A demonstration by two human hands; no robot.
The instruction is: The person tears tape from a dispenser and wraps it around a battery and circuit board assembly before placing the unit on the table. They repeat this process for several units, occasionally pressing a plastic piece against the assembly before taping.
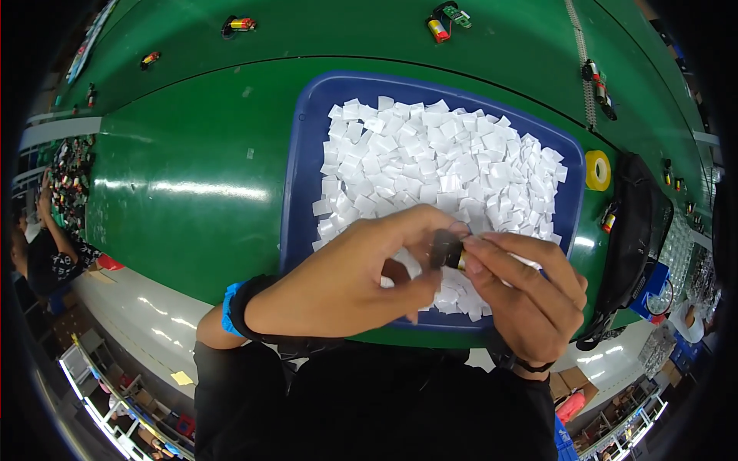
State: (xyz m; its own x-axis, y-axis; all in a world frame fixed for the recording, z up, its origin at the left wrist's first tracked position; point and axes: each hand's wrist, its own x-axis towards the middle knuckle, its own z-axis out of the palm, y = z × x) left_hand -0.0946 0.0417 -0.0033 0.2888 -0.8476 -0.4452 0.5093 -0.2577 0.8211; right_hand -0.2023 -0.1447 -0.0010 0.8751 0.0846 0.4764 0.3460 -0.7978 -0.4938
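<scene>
Small dark part held over the blue tray

Your green table (177, 154) extends left of the blue tray (292, 192), which carries a heap of white squares (392, 161). A black bag (632, 223) lies to the tray's right. Your left hand (346, 276) is above the tray's near half, thumb and fingers clamped on a small dark part (444, 250), slightly blurred. Your right hand (530, 296), also over the tray's near half, has its fingertips gathered at that part; you cannot tell whether they pinch it. A yellow tape roll (591, 170) sits just beside the tray's right rim.
</scene>
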